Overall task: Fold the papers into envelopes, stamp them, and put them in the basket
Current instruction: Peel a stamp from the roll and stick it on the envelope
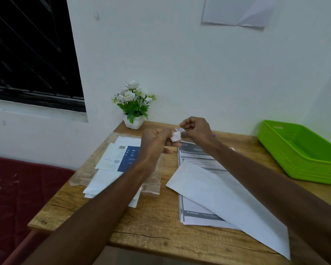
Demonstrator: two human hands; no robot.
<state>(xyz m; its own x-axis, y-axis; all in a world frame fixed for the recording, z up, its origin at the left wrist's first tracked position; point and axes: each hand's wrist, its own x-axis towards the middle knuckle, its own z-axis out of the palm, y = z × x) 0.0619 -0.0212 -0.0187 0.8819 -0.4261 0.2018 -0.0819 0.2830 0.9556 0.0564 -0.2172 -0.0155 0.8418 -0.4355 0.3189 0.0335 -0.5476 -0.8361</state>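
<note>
You've got two hands up over the desk, the left hand (154,139) and the right hand (196,130), with one small stamp (175,138) between them and one little round peel of backing (179,129) beside it. One folded white envelope (227,203) lies across a stack of printed sheets (196,156); how many are in it you can't tell. One clear plastic sleeve of papers (115,165) on your left, one green basket (302,153), one potted plant (133,106), one wooden table (157,222).
</note>
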